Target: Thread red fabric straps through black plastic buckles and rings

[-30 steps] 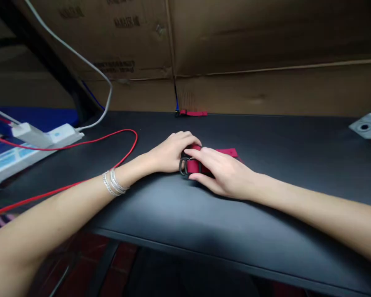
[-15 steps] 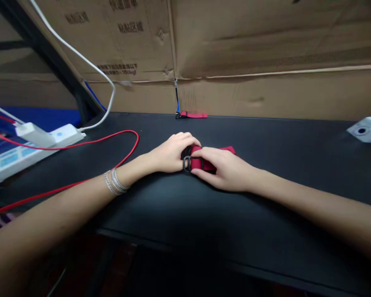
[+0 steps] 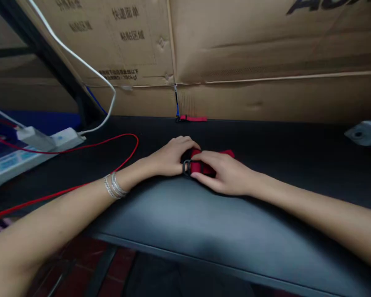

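A red webbing strap (image 3: 196, 166) with a dark buckle ring (image 3: 186, 167) is held between both hands, just above or on the black table (image 3: 160, 206). My left hand (image 3: 173, 159) is closed around its left end, with fingers bent over the far side and the thumb beside the ring. From the right, my right hand (image 3: 225, 171) pinches the strap between thumb and fingers, next to the ring. The strap's tail shows beyond my right hand. My palms and fingers hide part of the strap.
A smaller red strap (image 3: 194, 119) lies at the table's back edge, against the cardboard (image 3: 266, 95). At left are a white power strip (image 3: 6, 165), a plugged-in charger (image 3: 35, 138), a looping red cable (image 3: 111, 140) and a white cable (image 3: 89, 66). A pale object (image 3: 363, 133) stands far right.
The view has tilted up a little, so the scene sits slightly lower, and the table's front looks brighter. Both hands keep their hold on the strap, almost unmoved.
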`<state>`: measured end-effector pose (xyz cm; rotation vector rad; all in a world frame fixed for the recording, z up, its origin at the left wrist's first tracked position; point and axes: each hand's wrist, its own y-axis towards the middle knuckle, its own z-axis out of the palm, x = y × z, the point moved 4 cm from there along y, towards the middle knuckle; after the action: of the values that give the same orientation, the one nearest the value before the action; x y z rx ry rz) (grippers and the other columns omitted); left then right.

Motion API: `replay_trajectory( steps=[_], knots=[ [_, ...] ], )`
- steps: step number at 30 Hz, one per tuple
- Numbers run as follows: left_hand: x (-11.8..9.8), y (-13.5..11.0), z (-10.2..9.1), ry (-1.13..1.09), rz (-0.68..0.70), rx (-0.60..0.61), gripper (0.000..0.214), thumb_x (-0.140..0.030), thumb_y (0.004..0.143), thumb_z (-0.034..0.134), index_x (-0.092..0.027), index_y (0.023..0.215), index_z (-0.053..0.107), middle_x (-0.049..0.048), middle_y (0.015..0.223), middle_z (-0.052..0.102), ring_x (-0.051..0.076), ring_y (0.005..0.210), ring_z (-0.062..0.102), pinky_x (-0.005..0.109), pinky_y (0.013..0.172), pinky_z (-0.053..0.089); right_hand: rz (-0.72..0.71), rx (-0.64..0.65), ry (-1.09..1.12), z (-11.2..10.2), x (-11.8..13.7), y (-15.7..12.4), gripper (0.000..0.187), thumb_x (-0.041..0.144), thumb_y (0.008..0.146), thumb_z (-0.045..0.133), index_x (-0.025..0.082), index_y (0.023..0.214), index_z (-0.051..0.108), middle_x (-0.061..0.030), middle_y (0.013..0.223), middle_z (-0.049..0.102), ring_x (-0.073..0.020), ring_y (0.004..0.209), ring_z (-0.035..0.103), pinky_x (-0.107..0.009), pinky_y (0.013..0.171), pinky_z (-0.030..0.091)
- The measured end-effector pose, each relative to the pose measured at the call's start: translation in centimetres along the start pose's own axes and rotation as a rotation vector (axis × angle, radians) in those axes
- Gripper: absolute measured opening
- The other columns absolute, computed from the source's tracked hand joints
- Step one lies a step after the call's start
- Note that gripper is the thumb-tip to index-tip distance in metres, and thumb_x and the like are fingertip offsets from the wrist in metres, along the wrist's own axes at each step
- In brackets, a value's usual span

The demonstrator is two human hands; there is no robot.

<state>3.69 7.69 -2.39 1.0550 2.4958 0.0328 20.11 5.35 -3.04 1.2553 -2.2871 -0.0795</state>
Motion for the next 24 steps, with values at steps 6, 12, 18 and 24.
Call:
replay_trajectory(
  steps=[6, 12, 18, 24],
  knots=[
    [-0.17, 0.01, -0.13, -0.004, 0.003, 0.002, 0.039, -0.035, 0.082, 0.067, -0.016, 0.116, 0.063, 0.0122, 0.116, 0.066, 0.027, 0.109, 0.061, 0.040, 0.096, 0.049, -0.008, -0.002, 0.015, 0.02, 0.07, 0.06, 0.036, 0.041, 0.095, 0.056, 0.014, 0.116, 0.065, -0.0113, 0.114, 0.073, -0.0205, 0.100, 0.070, -0.033, 0.088, 0.055],
    [-0.17, -0.04, -0.14, 0.002, 0.000, -0.006, 0.040, -0.032, 0.081, 0.067, -0.015, 0.117, 0.063, 0.0118, 0.115, 0.067, 0.027, 0.108, 0.061, 0.039, 0.095, 0.049, 0.010, 0.000, 0.016, -0.08, 0.13, 0.08, 0.036, 0.041, 0.095, 0.055, 0.015, 0.117, 0.065, -0.0109, 0.115, 0.072, -0.0204, 0.100, 0.070, -0.033, 0.088, 0.055],
    [-0.10, -0.01, -0.09, -0.012, -0.005, -0.005, 0.039, -0.033, 0.082, 0.066, -0.014, 0.116, 0.063, 0.0122, 0.114, 0.066, 0.027, 0.107, 0.061, 0.040, 0.094, 0.049, 0.002, 0.006, 0.022, -0.08, 0.20, 0.13, 0.034, 0.040, 0.095, 0.056, 0.014, 0.116, 0.065, -0.0106, 0.115, 0.073, -0.0198, 0.099, 0.070, -0.033, 0.087, 0.055],
    [-0.08, -0.01, -0.06, -0.004, -0.005, 0.001, 0.040, -0.034, 0.082, 0.067, -0.016, 0.117, 0.063, 0.0117, 0.115, 0.066, 0.027, 0.108, 0.061, 0.040, 0.095, 0.049, -0.012, -0.012, 0.010, -0.10, 0.25, 0.09, 0.034, 0.039, 0.095, 0.057, 0.014, 0.116, 0.065, -0.0116, 0.115, 0.073, -0.0201, 0.100, 0.070, -0.032, 0.088, 0.055]
  ],
)
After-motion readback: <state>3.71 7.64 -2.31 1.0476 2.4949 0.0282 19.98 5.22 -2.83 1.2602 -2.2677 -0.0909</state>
